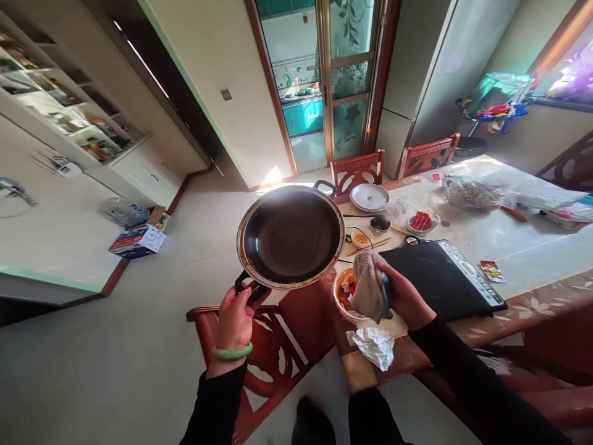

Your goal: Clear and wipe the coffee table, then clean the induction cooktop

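My left hand (236, 321) grips the black side handle (250, 285) of a wide dark frying pan (291, 238), holding it tilted up over the floor beside the table. The pan's inside is dark and shiny, with brownish stains along its rim. My right hand (403, 293) holds a grey cloth (368, 287) bunched against its fingers. The cloth hangs over the edge of a bowl of orange-red food scraps (345, 293), partly hiding it. A black induction cooktop (440, 275) lies just right of my right hand.
A crumpled white tissue (370, 348) lies on the table (523, 247) near its edge. Small bowls, chopsticks, a white plate (369, 197) and plastic bags stand further along. Red wooden chairs (356, 173) surround the table. A cardboard box (138, 241) sits on the floor at left.
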`<state>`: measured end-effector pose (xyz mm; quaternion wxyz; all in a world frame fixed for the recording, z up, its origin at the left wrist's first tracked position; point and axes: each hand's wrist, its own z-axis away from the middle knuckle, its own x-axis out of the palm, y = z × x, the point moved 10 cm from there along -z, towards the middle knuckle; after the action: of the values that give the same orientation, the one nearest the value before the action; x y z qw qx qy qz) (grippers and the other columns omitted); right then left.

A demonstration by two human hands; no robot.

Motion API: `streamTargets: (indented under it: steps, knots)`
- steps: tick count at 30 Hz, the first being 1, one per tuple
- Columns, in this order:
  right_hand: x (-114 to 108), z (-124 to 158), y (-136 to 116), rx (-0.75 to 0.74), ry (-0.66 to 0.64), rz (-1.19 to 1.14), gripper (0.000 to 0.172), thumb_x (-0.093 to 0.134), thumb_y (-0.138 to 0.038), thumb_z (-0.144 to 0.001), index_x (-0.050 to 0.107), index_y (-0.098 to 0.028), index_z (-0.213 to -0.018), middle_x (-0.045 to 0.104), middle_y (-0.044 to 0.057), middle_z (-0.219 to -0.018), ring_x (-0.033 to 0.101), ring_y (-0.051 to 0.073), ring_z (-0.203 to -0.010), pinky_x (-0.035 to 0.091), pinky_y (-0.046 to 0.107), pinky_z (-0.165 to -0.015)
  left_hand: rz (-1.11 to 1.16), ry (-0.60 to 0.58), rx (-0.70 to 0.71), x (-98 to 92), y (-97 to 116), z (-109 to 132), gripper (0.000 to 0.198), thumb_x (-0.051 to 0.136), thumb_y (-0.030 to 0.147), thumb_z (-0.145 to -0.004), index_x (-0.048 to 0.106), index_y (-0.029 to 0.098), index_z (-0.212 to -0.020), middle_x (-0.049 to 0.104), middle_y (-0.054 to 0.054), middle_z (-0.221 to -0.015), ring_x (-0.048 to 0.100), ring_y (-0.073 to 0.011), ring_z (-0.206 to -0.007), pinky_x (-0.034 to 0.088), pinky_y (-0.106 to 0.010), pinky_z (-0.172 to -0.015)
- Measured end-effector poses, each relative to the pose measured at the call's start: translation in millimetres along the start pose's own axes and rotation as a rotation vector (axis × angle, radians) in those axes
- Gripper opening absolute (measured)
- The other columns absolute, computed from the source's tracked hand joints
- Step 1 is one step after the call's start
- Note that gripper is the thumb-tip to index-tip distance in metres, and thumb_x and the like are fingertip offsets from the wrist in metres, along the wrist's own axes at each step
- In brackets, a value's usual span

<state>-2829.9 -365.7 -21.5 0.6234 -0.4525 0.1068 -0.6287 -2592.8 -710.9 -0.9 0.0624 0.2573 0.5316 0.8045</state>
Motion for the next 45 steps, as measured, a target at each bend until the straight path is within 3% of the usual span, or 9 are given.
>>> streamTargets:
  steps: [6, 12, 16, 20, 24, 29, 34, 39, 45]
  knots:
    - [193.5, 3.5, 134.4, 0.025, -0.291, -0.004, 0.018, 0.076, -0.026, -0.090, 0.073, -0.022, -0.107, 0.080, -0.001, -0.085, 0.074, 0.015, -0.068, 0.059, 0.023, -0.065, 0.044, 0.032, 0.081, -144.6, 56.7, -3.3, 0.030, 0.085, 0.031, -0.065, 0.059, 0.020, -0.074, 0.070, 0.000, -0.087, 0.073, -0.0237, -0.099, 0.063, -0.053, -0.102]
    - [367.6, 39.6, 289.1, 0.129, -0.427, -0.034, 0.015, 0.072, -0.026, -0.092, 0.070, -0.021, -0.107, 0.081, 0.000, -0.085, 0.075, 0.016, -0.071, 0.061, 0.024, -0.071, -0.026, 0.130, 0.174, -336.6, 146.8, -14.4, 0.031, 0.085, 0.035, -0.068, 0.057, 0.020, -0.072, 0.070, -0.002, -0.091, 0.073, -0.0274, -0.103, 0.067, -0.051, -0.094]
    - [442.8, 55.2, 373.6, 0.196, -0.430, 0.012, 0.013, 0.068, -0.025, -0.094, 0.071, -0.021, -0.106, 0.081, 0.001, -0.088, 0.076, 0.016, -0.074, 0.062, 0.025, -0.074, -0.115, 0.205, 0.186, -445.3, 191.4, -19.3, 0.034, 0.085, 0.040, -0.071, 0.057, 0.022, -0.075, 0.069, -0.002, -0.088, 0.073, -0.0292, -0.105, 0.066, -0.055, -0.096]
    - [472.8, 39.3, 412.4, 0.229, -0.387, 0.064, 0.012, 0.068, -0.026, -0.093, 0.070, -0.022, -0.105, 0.081, 0.001, -0.086, 0.075, 0.016, -0.072, 0.061, 0.025, -0.072, -0.129, 0.185, 0.131, -492.3, 187.1, -59.4, 0.033, 0.084, 0.041, -0.072, 0.057, 0.023, -0.076, 0.071, -0.001, -0.090, 0.075, -0.0276, -0.100, 0.065, -0.057, -0.099]
    - [469.7, -7.2, 407.1, 0.197, -0.267, 0.003, 0.013, 0.068, -0.026, -0.093, 0.069, -0.021, -0.105, 0.080, 0.001, -0.083, 0.075, 0.018, -0.070, 0.061, 0.029, -0.075, -0.097, 0.044, 0.039, -473.9, 153.1, -141.0, 0.035, 0.086, 0.041, -0.068, 0.056, 0.023, -0.071, 0.067, 0.000, -0.084, 0.075, -0.0272, -0.098, 0.067, -0.054, -0.094]
    - [464.8, -80.3, 380.9, 0.141, -0.104, -0.087, 0.011, 0.064, -0.026, -0.097, 0.070, -0.020, -0.103, 0.080, 0.004, -0.082, 0.076, 0.020, -0.070, 0.062, 0.031, -0.073, -0.076, -0.121, -0.093, -412.0, 123.6, -252.6, 0.037, 0.088, 0.038, -0.062, 0.058, 0.023, -0.076, 0.075, -0.004, -0.097, 0.075, -0.0289, -0.103, 0.067, -0.053, -0.095]
    - [475.3, -157.8, 356.0, 0.138, 0.043, -0.179, 0.024, 0.057, -0.031, -0.102, 0.073, -0.015, -0.096, 0.080, 0.008, -0.078, 0.075, 0.019, -0.065, 0.061, 0.028, -0.070, -0.118, -0.244, -0.175, -346.2, 117.7, -358.9, 0.037, 0.088, 0.035, -0.060, 0.063, 0.023, -0.085, 0.079, -0.005, -0.105, 0.077, -0.0319, -0.107, 0.066, -0.054, -0.097]
    - [479.0, -230.8, 306.1, 0.034, 0.167, -0.257, 0.027, 0.057, -0.031, -0.103, 0.074, -0.012, -0.093, 0.079, 0.007, -0.073, 0.073, 0.017, -0.060, 0.059, 0.025, -0.065, -0.118, -0.355, -0.268, -266.8, 109.1, -458.4, 0.036, 0.088, 0.031, -0.058, 0.063, 0.023, -0.083, 0.078, -0.004, -0.102, 0.077, -0.0305, -0.105, 0.066, -0.052, -0.097]
    - [466.3, -277.0, 250.4, -0.209, 0.210, -0.463, 0.035, 0.058, -0.046, -0.104, 0.075, -0.015, -0.104, 0.081, 0.006, -0.079, 0.076, 0.020, -0.068, 0.062, 0.030, -0.077, -0.147, -0.618, -0.335, -139.5, 96.2, -539.7, 0.034, 0.087, 0.028, -0.061, 0.060, 0.020, -0.080, 0.073, -0.001, -0.094, 0.076, -0.0269, -0.102, 0.062, -0.054, -0.105]
